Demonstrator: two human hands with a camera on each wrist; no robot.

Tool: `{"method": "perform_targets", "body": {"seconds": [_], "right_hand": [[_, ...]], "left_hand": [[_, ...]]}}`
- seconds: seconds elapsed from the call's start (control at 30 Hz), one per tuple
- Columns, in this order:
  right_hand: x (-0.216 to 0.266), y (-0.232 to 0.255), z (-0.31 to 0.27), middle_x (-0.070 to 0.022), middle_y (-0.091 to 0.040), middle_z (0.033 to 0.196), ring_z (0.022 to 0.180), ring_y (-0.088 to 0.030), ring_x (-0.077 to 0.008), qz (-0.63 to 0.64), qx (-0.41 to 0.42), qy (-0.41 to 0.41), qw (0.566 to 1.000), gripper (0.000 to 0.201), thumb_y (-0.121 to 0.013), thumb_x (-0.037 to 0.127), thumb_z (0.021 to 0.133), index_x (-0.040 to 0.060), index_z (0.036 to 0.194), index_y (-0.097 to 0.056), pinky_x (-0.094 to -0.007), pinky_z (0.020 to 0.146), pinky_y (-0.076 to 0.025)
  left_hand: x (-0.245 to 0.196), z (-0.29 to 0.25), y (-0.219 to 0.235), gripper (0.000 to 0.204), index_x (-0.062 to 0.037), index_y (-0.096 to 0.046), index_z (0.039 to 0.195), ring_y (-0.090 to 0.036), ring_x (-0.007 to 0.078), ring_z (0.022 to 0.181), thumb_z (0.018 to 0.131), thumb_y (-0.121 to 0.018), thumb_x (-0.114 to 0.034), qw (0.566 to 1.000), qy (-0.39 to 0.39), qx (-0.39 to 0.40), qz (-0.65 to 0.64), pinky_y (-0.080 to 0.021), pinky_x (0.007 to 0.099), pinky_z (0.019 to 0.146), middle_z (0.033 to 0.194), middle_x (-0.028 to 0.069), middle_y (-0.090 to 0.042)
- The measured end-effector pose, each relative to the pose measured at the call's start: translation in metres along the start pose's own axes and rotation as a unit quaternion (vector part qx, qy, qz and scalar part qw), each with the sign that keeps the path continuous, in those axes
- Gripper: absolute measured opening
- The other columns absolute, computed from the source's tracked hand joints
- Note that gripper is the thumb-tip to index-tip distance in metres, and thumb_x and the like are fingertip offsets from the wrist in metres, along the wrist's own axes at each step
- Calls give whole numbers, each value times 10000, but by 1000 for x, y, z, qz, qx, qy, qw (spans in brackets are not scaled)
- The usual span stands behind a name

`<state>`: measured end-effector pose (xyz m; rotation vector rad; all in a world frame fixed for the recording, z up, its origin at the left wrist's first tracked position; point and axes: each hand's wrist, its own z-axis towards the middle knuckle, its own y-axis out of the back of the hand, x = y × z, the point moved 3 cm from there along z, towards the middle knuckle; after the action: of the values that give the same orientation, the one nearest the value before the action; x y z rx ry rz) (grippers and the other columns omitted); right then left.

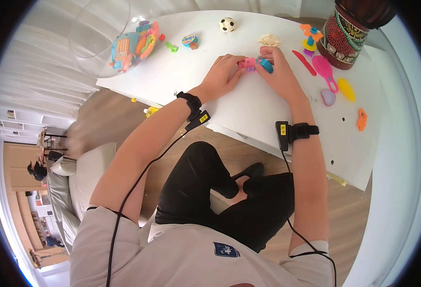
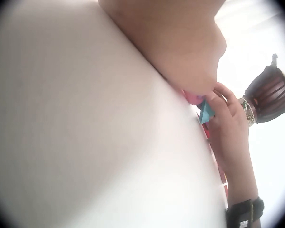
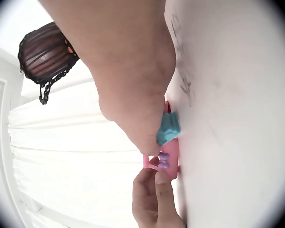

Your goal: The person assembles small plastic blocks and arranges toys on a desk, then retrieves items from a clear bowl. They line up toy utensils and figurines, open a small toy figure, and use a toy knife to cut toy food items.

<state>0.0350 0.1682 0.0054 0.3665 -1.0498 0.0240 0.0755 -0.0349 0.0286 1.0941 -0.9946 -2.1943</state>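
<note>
Both hands meet over the white table, around a small pink toy with a handle and a purple bow on its side. My left hand pinches the pink toy's near end between thumb and fingers, as the right wrist view shows. On the other side, my right hand holds a teal plastic piece against the pink toy. In the left wrist view the left palm covers most of the pink toy, and the teal piece peeks out under the right fingers.
A patterned drum stands at the back right. Near it lie a pink hairbrush, a red strip, a yellow piece and a lilac heart. A toy football sits at the back; colourful toys lie left.
</note>
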Motion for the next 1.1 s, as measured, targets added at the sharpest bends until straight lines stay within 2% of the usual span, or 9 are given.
{"method": "perform_targets", "body": {"seconds": [0.07, 0.17, 0.3, 0.37, 0.5, 0.57, 0.67, 1.0, 1.1], "right_hand": [[-1, 3, 0, -143, -641, 1309, 1142, -651, -291, -48, 24, -12, 998, 378, -752, 186, 945, 37, 1248, -583, -379, 1000, -524], [6, 7, -2, -121, -652, 1312, 1088, -666, -263, -83, 40, -32, 995, 352, -781, 215, 921, 61, 1206, -643, -365, 958, -535], [18, 11, 0, -109, -665, 1303, 1038, -680, -248, -103, 56, -69, 991, 334, -784, 224, 915, 70, 1187, -666, -361, 919, -543], [20, 12, 1, -111, -679, 1254, 999, -687, -250, -76, 43, -101, 991, 313, -790, 211, 906, 59, 1156, -678, -365, 899, -546], [12, 12, 2, -108, -677, 1220, 1038, -688, -257, -86, 34, -62, 994, 309, -802, 195, 885, 65, 1142, -690, -368, 905, -544], [9, 11, 5, -99, -673, 1189, 1083, -682, -272, -117, 7, 59, 991, 320, -816, 176, 860, 73, 1138, -696, -376, 926, -542], [16, 12, 4, -89, -669, 1188, 1134, -664, -286, -122, 19, 4, 992, 329, -819, 165, 848, 74, 1141, -699, -382, 956, -534], [17, 10, 3, -79, -669, 1207, 1150, -648, -271, -103, 52, 10, 993, 345, -798, 143, 870, 68, 1198, -722, -367, 999, -521], [20, 8, 3, -83, -670, 1218, 1169, -640, -271, -95, 52, 17, 994, 364, -789, 132, 882, 71, 1236, -724, -368, 1021, -511]], "left_hand": [[2, -1, -1, 391, -56, -601, 1353, -599, 365, 1183, 970, -668, -95, 999, -23, -3, 28, -451, 444, 1071, 1220, 166, -657], [1, 0, 0, 395, -73, -599, 1356, -597, 356, 1211, 966, -662, -82, 1000, -5, -11, 27, -449, 448, 1085, 1241, 161, -650], [3, 0, 0, 387, -73, -592, 1348, -597, 352, 1238, 964, -640, -50, 1000, -10, -27, 1, -468, 443, 1085, 1284, 157, -635], [5, 1, 2, 383, -67, -585, 1341, -604, 351, 1247, 962, -617, -18, 999, 17, -14, -44, -504, 428, 1058, 1323, 149, -619], [7, 3, 1, 375, -56, -583, 1332, -615, 349, 1240, 962, -605, 3, 1000, 7, -15, -26, -531, 411, 1027, 1336, 146, -612], [8, 3, 0, 362, -61, -599, 1315, -617, 344, 1236, 960, -610, 8, 999, 16, -14, -36, -537, 408, 1021, 1332, 143, -614], [8, 3, 1, 354, -64, -616, 1306, -616, 346, 1237, 959, -613, 8, 999, 7, -10, -44, -537, 408, 1026, 1349, 143, -612], [8, 2, 1, 344, -65, -641, 1282, -632, 347, 1194, 944, -648, -2, 999, -33, -11, 8, -530, 430, 1016, 1276, 133, -666], [9, 2, -1, 282, -100, -652, 1248, -629, 321, 1160, 968, -637, -66, 999, -39, -19, -23, -491, 438, 1026, 1225, 101, -674]]}}
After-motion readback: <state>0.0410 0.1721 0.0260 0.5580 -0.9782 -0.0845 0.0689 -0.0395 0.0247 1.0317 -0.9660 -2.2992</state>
